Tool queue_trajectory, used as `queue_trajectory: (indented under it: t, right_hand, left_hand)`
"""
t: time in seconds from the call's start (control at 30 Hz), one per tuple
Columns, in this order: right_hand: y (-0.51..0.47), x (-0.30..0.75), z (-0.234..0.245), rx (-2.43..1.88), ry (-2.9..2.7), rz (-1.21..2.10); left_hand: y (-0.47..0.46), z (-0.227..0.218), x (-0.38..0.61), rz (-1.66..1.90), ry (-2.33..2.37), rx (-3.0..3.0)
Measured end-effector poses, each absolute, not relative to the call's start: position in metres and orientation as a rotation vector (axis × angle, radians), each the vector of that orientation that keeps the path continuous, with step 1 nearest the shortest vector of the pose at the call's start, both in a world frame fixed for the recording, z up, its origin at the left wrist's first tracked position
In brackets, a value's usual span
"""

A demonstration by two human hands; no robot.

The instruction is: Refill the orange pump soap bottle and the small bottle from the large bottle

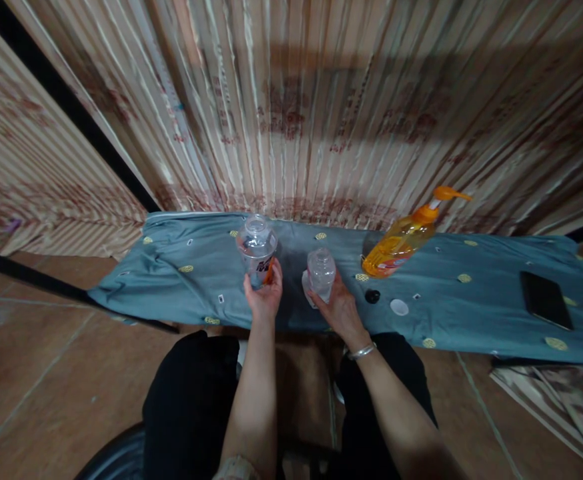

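My left hand (265, 293) is wrapped round a clear plastic cup (256, 243) with a domed lid and dark and orange print, near the middle of the cloth-covered surface. My right hand (339, 307) grips a small clear plastic bottle (321, 267), which stands upright to the right of the cup. Something white and flat (307, 290) shows beside the bottle's base, partly hidden by my fingers. Close to my right hand lie a small black cap (372, 296) and a white round disc (399, 307).
A pump bottle (396, 247) of orange-yellow liquid stands right of my right hand. A dark phone-like slab (545, 300) lies farther right. Blue-green patterned cloth (441, 280) covers the surface. Behind it hangs a pleated curtain (291, 120); black frame bars (71, 100) cross the left side.
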State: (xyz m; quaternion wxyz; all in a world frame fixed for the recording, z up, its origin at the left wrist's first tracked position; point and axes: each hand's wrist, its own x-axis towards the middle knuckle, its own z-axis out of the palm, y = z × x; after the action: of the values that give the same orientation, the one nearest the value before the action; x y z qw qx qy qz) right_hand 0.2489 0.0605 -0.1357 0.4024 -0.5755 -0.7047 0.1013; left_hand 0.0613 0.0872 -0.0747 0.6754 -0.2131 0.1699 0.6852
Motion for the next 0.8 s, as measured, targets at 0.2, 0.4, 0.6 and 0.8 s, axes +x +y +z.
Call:
queue_trajectory:
  t: [0.2, 0.4, 0.6, 0.8]
  right_hand:
    - [0.06, 0.248, -0.133, -1.443, -1.755, 0.304]
    - [0.059, 0.248, -0.133, -1.439, -1.753, 0.323]
    - [0.061, 0.248, -0.137, -1.433, -1.754, 0.281]
    - [0.061, 0.247, -0.136, -1.434, -1.77, 0.25]
  left_hand:
    - [0.088, -0.077, 0.061, 1.554, 0.397, -0.462]
    - [0.089, -0.08, 0.06, 1.566, 0.454, -0.427]
    - [0.075, -0.09, 0.062, 1.544, 0.596, -0.29]
    - [0.043, -0.111, 0.076, 1.46, 0.842, 0.035]
